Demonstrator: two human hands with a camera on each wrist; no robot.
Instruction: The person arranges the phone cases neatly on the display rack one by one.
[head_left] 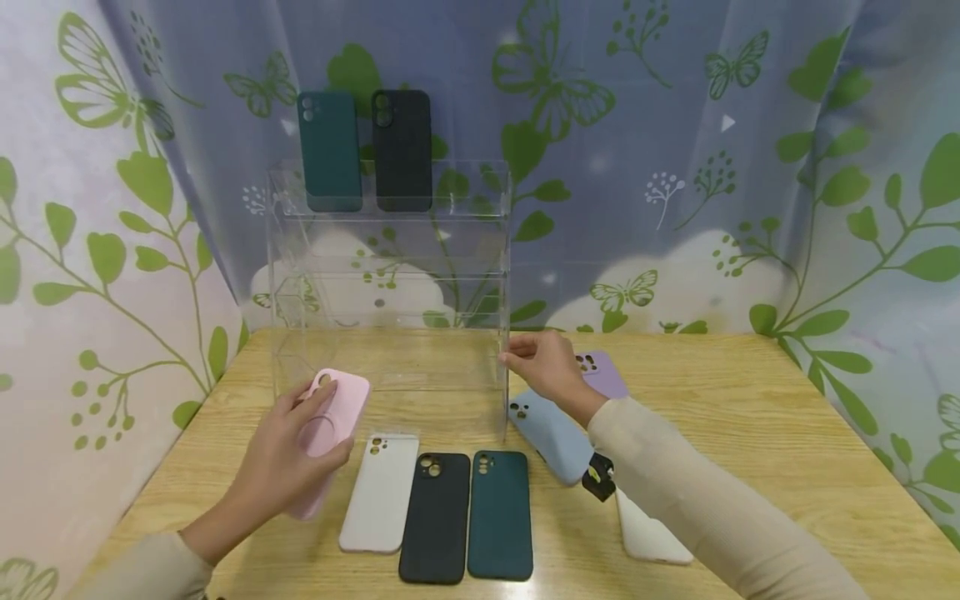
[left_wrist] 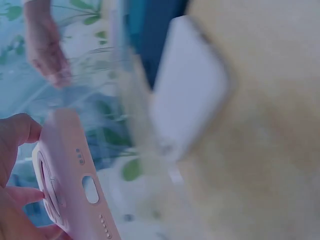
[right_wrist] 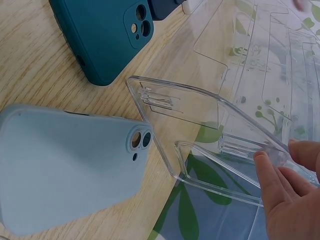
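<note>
My left hand [head_left: 281,450] grips a pink phone case [head_left: 348,404] with a ring on its back, just in front of a clear display rack [head_left: 504,283]. Fingers and thumb hold the case by its sides, and the left wrist view shows its edge cutouts. At the rack's right side, my right hand [head_left: 551,362] pinches the edge of the transparent side panel [right_wrist: 225,102] between thumb and fingers. A dark green case [head_left: 330,150] and a black case [head_left: 402,150] stand upright on the rack's top tier. Below and beside the right hand lies a light blue case [head_left: 551,433].
A white case [head_left: 380,492], a black case [head_left: 435,517] and a dark green case [head_left: 500,515] lie in front of the rack. Right of it are a purple case [head_left: 606,375] and another white case [head_left: 652,533], partly behind the right sleeve. A patterned curtain [head_left: 637,167] hangs behind.
</note>
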